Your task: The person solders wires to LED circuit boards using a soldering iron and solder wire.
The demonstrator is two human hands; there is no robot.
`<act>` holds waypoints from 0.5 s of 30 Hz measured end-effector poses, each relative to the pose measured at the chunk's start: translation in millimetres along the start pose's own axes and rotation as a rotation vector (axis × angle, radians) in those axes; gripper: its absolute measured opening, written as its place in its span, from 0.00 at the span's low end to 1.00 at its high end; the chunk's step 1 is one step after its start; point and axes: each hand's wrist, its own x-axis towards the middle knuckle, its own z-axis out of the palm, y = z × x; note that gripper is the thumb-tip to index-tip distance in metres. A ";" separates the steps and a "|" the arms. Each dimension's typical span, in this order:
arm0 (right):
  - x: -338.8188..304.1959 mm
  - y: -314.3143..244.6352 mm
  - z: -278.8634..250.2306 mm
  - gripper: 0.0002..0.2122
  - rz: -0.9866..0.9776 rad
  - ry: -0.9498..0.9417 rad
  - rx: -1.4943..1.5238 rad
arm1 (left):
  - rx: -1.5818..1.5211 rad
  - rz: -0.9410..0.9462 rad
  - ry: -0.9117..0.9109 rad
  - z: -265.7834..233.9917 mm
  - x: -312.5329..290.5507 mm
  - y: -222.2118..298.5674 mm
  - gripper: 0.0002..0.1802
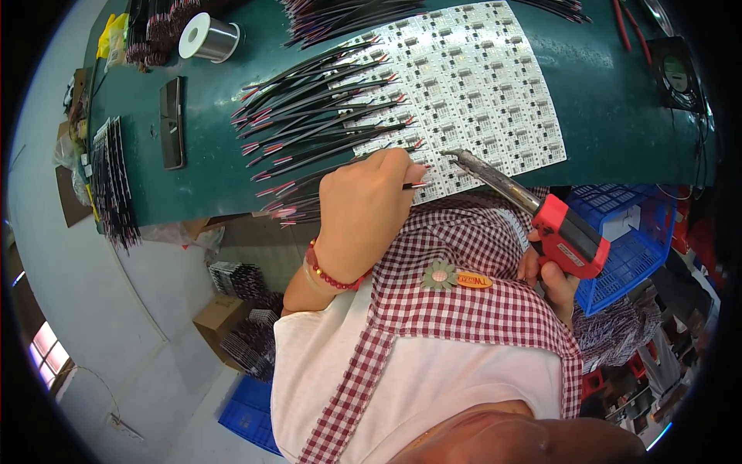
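Observation:
My left hand (362, 205), a beaded bracelet at its wrist, is closed in a pinch at the near left edge of a white circuit board panel (487, 85). A short black cable (413, 185) with bared ends sticks out from its fingers over the panel. Several more black cables (309, 116) with red and white wire ends lie in a row across the panel's left side. In my right hand (555, 282) is a red and black soldering gun (572, 240). Its bent tip hangs over the panel's near part, just right of my left fingers; whether it touches cannot be made out.
A spool of solder wire (212, 39) and a dark flat case (173, 124) lie on the green table (209, 185). Cable bundles (116, 178) lie at the left, with more at the back. Blue crates (630, 263) stand at the right below the table's edge.

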 end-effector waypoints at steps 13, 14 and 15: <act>-3.8 0.0 -4.8 0.25 0.092 -0.049 0.033 | 0.078 -0.096 -0.014 5.7 7.1 4.6 0.13; -3.3 -0.6 -4.9 0.24 0.093 -0.054 0.023 | 0.070 -0.092 -0.004 6.0 6.9 4.9 0.13; -3.0 -1.1 -5.0 0.24 0.094 -0.059 0.013 | 0.061 -0.089 0.007 6.4 6.7 5.2 0.13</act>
